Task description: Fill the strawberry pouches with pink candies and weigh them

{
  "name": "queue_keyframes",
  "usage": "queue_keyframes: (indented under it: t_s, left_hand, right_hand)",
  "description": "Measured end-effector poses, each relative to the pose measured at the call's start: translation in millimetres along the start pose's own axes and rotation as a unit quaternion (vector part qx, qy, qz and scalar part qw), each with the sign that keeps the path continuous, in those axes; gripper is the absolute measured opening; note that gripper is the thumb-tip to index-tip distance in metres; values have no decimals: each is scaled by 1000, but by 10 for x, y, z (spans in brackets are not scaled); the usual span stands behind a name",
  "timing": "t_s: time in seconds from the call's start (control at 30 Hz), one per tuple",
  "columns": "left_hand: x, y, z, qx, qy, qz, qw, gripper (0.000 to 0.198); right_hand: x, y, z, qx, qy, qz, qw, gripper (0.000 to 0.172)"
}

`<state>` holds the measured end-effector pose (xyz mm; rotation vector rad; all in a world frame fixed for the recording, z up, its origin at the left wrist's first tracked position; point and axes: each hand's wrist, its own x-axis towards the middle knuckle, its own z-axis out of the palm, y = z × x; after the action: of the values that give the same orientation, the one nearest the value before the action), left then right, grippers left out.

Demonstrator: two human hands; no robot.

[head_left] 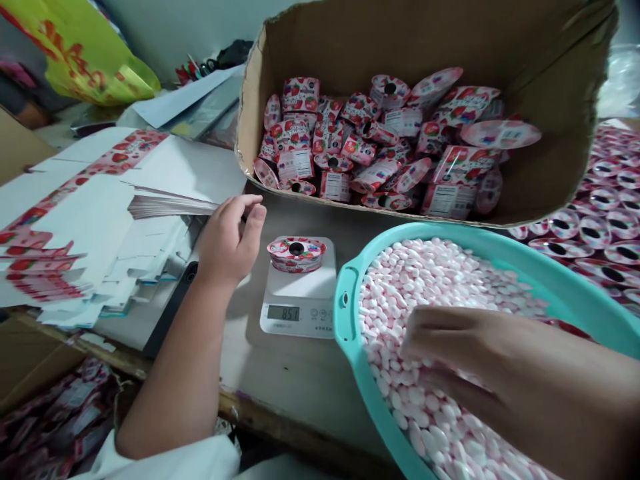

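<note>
as the table (300,390) bears a big cardboard box (425,37), the teal basin (347,330) takes the right hand (475,353)

while the cardboard box fills the back of the table, its open side faces the person and shows a heap of strawberry-printed packs (295,137), tumbled at all angles. the basin stands in front of it on the right, full of pieces across its near part, its handled end just beside the scale (303,283). at the left, flat white cards (100,217) lie in overlapping layers, some with strawberry print, and a yellow bag (95,60) sits behind them.

the right hand reaches in over the basin, palm down. its fingers bend into the contents and their tips are blurred and partly buried, so i cannot tell how far the grip is open or whether it is closed on anything. the left hand (227,240) is raised between the cards and the scale, fingers loosely curled, with a narrow gap between thumb and forefinger. a sheaf of cards runs up behind it; whether the hidden fingers touch that sheaf, i cannot tell.

the scale lies flat, its display (283,313) lit with the digits 8, 5 and 1; any decimal point is too small to be sure of. a single pack (295,264) rests on its plate, a round hole showing in the top, apart from both hands. smallest are the oval pink-and-white pieces (410,273), heaped loose around the right fingers.
</note>
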<state>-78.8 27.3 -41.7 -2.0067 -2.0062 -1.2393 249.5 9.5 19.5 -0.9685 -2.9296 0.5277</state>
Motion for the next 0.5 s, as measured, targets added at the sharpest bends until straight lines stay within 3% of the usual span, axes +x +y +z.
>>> queue_keyframes:
  t_s: [0.1,0.37,0.5]
  left_hand:
    - [-2,9,22,3,-2,2,1000,39]
    - [-9,73,28,9,11,13,1000,33]
    - [-10,111,-27,2,48,10,999,30]
  right_hand:
    - [30,6,-64,61,-24,-9,998,33]
    - [133,6,-197,12,141,-19,990,26]
    - [141,6,-174,12,156,33,987,20]
